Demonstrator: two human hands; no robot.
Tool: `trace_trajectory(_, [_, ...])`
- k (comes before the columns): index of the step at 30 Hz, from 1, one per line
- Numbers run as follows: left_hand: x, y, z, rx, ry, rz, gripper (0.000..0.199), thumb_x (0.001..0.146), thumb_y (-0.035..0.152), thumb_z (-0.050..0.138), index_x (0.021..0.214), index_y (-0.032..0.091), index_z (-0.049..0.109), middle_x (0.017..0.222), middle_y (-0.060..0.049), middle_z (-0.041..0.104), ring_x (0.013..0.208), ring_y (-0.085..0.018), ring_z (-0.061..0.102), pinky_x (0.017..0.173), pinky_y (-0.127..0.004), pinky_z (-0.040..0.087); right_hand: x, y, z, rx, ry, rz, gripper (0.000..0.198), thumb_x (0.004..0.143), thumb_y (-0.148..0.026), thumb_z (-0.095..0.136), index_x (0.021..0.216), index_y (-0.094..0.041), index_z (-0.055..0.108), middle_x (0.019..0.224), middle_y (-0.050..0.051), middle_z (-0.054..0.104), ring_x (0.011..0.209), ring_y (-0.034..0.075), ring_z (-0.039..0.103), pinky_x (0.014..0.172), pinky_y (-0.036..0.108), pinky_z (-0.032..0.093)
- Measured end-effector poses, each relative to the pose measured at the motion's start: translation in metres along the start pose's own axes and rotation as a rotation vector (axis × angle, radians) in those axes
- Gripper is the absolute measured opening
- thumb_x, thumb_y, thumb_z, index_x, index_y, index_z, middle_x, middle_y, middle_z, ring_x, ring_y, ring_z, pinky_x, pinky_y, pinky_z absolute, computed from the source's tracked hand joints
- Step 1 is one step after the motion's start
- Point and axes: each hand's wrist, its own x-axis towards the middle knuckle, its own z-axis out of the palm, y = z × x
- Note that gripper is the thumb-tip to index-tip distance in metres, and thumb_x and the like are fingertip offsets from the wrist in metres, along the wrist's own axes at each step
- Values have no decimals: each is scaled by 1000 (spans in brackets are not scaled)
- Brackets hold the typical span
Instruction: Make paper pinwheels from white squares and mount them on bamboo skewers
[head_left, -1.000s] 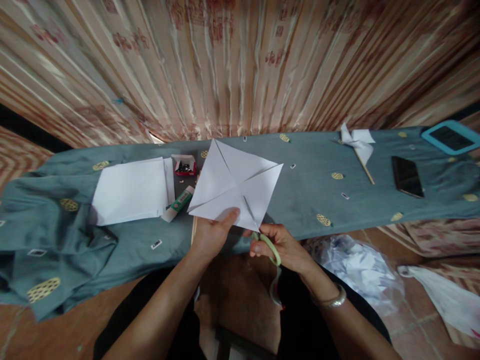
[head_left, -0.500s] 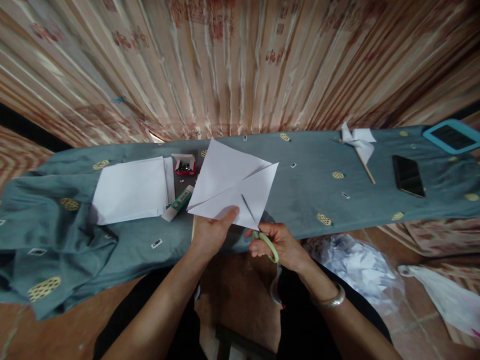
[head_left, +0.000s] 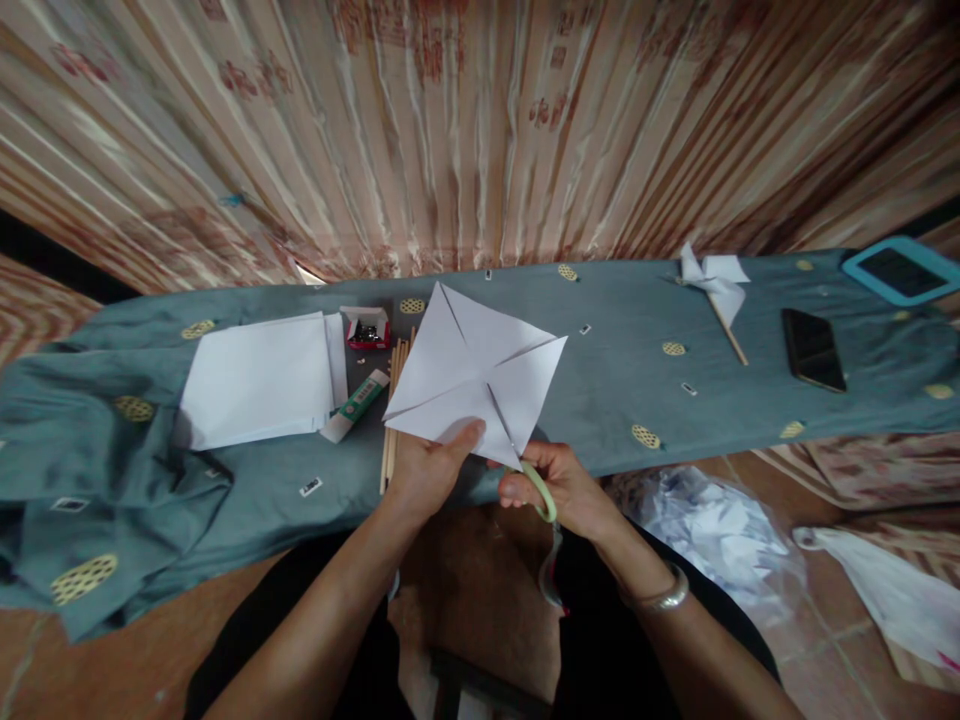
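Observation:
My left hand [head_left: 435, 465] pinches a white square sheet of paper [head_left: 457, 350] near its lower edge, thumb on top. Slits run inward from the corners of the sheet toward its middle. At the near corner, my right hand [head_left: 555, 485] grips a pair of scissors [head_left: 540, 490] by its light green handles. The blades sit at the slit there, with one blade showing over the paper and the other hidden beneath it. Under the left side of the sheet lie several thin wooden sticks [head_left: 393, 420].
Left of the sheet are a paper stack [head_left: 259, 380], a green-and-white glue box [head_left: 356, 405] and a small red box of metal pieces [head_left: 367, 328]. Rightward lie a paper pinwheel [head_left: 716, 280], a phone [head_left: 814, 348] and a blue-framed tablet [head_left: 904, 270]. A plastic bag of paper scraps [head_left: 720, 540] rests on the floor.
The paper has shifted slightly right and nearer me. More of the wooden sticks shows, and the slit at the far corner is now visible. Both hands keep their hold.

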Motion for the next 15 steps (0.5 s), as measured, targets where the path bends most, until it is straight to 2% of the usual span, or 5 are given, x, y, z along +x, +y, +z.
trace_trajectory(7, [0, -2, 0, 16, 18, 5, 26, 59, 33, 74, 76, 16, 65, 98, -12, 74, 91, -27, 69, 89, -41, 55, 1, 2, 0, 3, 33, 10, 44, 45, -47, 91, 66, -16, 68, 49, -4, 63, 44, 7, 53, 45, 20, 41])
trace_trajectory(15, [0, 2, 0, 22, 26, 12, 25, 58, 32, 73, 78, 18, 65, 89, -8, 74, 92, -27, 69, 91, -41, 53, 1, 3, 0, 2, 59, 37, 46, 43, -46, 91, 66, -15, 68, 47, -4, 62, 43, 6, 53, 46, 19, 40])
